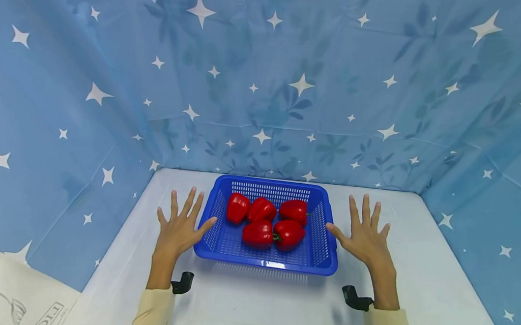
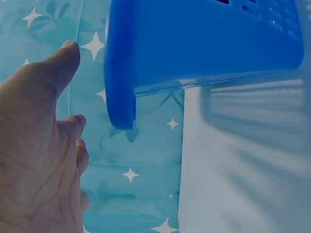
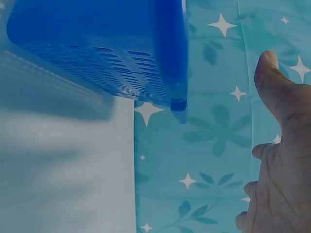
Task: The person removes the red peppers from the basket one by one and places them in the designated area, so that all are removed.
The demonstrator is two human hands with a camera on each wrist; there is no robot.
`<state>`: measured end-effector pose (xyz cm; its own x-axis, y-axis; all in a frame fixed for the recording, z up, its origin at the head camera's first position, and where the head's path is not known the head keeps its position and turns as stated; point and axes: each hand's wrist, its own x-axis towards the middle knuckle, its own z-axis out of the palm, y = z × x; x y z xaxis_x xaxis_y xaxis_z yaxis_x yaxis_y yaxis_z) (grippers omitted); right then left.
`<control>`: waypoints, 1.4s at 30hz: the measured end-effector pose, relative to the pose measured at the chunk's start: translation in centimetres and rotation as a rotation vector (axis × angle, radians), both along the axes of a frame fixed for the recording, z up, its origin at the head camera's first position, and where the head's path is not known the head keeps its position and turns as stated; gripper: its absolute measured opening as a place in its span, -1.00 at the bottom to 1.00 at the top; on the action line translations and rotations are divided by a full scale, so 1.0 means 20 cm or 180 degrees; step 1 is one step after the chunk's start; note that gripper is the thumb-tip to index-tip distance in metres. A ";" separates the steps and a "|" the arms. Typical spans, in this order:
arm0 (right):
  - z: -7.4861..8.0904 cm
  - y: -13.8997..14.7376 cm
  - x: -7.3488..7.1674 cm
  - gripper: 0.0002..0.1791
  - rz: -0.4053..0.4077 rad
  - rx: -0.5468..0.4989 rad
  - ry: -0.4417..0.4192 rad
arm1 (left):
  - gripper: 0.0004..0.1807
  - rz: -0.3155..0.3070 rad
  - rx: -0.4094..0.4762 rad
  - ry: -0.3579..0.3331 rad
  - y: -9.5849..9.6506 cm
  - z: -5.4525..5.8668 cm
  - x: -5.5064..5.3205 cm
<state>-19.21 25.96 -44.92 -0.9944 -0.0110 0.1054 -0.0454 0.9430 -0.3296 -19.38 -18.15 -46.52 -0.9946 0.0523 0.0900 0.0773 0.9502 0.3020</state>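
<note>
A blue plastic basket (image 1: 264, 263) with slotted walls holds several red bell peppers (image 1: 258, 234), some with green stems showing. To its left my left hand (image 1: 180, 231) is spread, fingers straight, thumb pointing toward the rim. On the other side my right hand (image 1: 366, 242) is spread the same way, its thumb tip overlapping the rim in the head view. Both wrist views show a gap between each thumb and the basket wall, and neither hand holds anything. In the left wrist view the basket's side (image 2: 204, 48) stands over its striped shadow.
The basket is on a white table (image 1: 249, 304) near its back edge. Blue curtains (image 1: 248, 80) with white stars hang behind and at both sides. Black wrist mounts (image 1: 183, 283) sit by each cuff. A pale printed cloth (image 1: 7, 285) lies at lower left.
</note>
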 end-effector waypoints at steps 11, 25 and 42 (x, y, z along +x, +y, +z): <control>0.05 0.00 -0.05 0.17 0.0097 -0.0110 -0.0095 | 0.04 -0.0099 0.0222 -0.0247 0.04 -0.01 0.03; 0.12 -0.03 -0.11 -0.31 0.0460 -0.1125 0.0168 | 0.25 -0.0458 0.0912 -0.0606 0.05 -0.09 0.12; 0.14 -0.13 -0.21 -0.33 0.1199 -0.1681 -0.0916 | 0.35 -0.0455 0.1176 -0.0599 0.06 -0.15 0.14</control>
